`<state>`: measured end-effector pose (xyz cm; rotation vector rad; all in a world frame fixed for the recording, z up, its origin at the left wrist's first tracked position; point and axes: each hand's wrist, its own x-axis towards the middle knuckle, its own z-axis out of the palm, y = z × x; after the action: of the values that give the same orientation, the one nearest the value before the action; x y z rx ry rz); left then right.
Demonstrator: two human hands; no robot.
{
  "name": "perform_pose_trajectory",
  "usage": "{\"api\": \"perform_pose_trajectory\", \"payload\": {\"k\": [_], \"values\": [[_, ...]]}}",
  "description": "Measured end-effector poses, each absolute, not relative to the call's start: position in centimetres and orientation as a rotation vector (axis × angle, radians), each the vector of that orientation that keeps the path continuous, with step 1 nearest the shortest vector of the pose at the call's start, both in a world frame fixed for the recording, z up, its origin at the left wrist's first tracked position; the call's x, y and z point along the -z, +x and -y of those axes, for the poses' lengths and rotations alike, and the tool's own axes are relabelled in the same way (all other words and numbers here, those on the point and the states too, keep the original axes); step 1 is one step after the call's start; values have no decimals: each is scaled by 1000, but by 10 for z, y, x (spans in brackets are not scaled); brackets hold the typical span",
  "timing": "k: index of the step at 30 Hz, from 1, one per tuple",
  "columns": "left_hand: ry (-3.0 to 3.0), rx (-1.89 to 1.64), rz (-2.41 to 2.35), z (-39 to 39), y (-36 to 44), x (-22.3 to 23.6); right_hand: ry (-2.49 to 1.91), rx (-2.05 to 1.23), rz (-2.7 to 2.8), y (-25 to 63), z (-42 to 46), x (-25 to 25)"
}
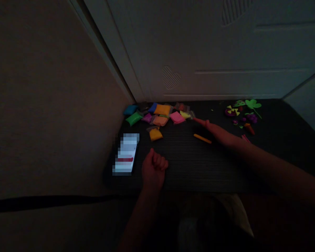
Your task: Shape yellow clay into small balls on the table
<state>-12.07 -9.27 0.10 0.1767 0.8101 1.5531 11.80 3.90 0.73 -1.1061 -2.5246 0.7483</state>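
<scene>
Just in front of your right hand (217,133), on your side of it, one orange stick (202,139) lies flat on the dark table (189,164), its long axis running mostly left to right, with the left end farther from you and the right end nearer. Your right hand is opened out flat, fingers straight and together, seen edge-on; you cannot tell whether anything is under the palm. Your left hand (154,166) is curled into a loose fist, and what it may enclose is hidden. Beside it you have one lit phone (126,154) and, farther off, one yellow packet (155,134). Behind that, you can count one green packet (134,118), one pink packet (177,118) and one peach packet (160,120) among others that overlap. Off to your right sit one green clover shape (252,104), one purple cluster (252,118) and smaller pieces too dim to count.
</scene>
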Motion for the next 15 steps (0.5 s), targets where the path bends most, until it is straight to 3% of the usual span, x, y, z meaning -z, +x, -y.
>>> {"api": "perform_pose_trajectory", "payload": {"k": [4,9,15], "values": [[182,-1546,-818,92,-120,-1,-1225,-976,2262,124,-33,-8],[196,-1540,-838,92,-120,-2,-1310,-936,2257,110,-24,-15],[246,-1530,-954,91,-119,-5,-1109,-842,2300,75,35,-76]]}}
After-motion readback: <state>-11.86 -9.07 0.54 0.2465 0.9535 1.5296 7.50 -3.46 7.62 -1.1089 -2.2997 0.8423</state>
